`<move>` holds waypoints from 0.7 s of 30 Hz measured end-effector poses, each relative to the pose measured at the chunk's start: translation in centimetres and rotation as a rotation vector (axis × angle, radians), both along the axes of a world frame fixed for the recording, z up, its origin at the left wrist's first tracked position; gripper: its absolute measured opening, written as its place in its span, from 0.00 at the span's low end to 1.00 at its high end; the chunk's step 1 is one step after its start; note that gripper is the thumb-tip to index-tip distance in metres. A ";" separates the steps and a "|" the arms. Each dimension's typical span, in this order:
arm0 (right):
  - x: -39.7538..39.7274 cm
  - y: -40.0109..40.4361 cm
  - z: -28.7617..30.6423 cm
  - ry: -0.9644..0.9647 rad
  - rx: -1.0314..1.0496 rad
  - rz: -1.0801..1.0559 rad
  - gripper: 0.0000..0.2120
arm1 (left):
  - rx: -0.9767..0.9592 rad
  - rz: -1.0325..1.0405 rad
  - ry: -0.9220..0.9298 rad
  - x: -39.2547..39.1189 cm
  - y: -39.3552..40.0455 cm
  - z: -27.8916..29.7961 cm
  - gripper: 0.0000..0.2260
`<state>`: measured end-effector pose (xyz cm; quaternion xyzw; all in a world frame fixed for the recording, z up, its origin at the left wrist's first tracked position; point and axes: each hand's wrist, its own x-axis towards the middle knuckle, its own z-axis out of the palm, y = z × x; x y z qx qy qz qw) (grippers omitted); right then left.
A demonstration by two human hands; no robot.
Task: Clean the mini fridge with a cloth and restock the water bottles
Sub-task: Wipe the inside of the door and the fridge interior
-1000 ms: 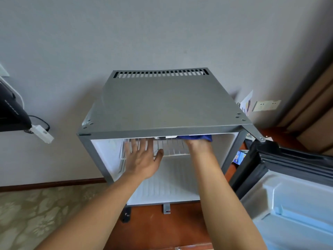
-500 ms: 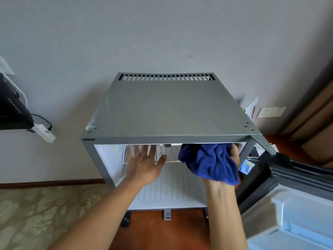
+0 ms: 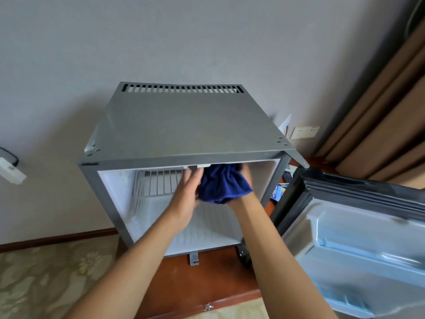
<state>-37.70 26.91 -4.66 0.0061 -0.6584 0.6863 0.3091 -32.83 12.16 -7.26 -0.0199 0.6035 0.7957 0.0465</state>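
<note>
The grey mini fridge point(image 3: 184, 125) stands on a wooden base with its door point(image 3: 358, 245) swung open to the right. Its white inside holds a wire shelf point(image 3: 158, 183) and no bottles. A bunched dark blue cloth point(image 3: 222, 185) hangs in front of the opening near the top. My right hand point(image 3: 245, 180) grips the cloth from the right and is partly hidden behind it. My left hand point(image 3: 187, 196) reaches in with straight fingers and touches the cloth's left side. No water bottles are in view.
A wooden platform point(image 3: 202, 284) lies under the fridge, with patterned carpet point(image 3: 53, 277) to the left. A small blue box point(image 3: 278, 192) sits behind the door hinge. A wall socket point(image 3: 304, 132) and brown curtains point(image 3: 386, 111) are on the right. A white adapter point(image 3: 11, 172) hangs on the left wall.
My left hand left the wire shelf and moved right to the cloth. The right hand drew the cloth out from under the fridge's top and holds it before the opening.
</note>
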 end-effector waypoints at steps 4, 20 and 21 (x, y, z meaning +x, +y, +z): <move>2.4 -1.9 0.2 -0.562 0.031 0.315 0.10 | 0.212 -0.054 -0.166 -1.0 3.4 1.0 0.21; 9.0 0.9 -7.0 -0.631 0.257 -0.287 0.37 | -0.289 0.142 0.107 -6.8 13.3 0.7 0.14; 8.9 0.8 -7.2 -0.642 0.293 -0.303 0.41 | -0.238 0.166 0.103 -6.1 13.2 0.6 0.14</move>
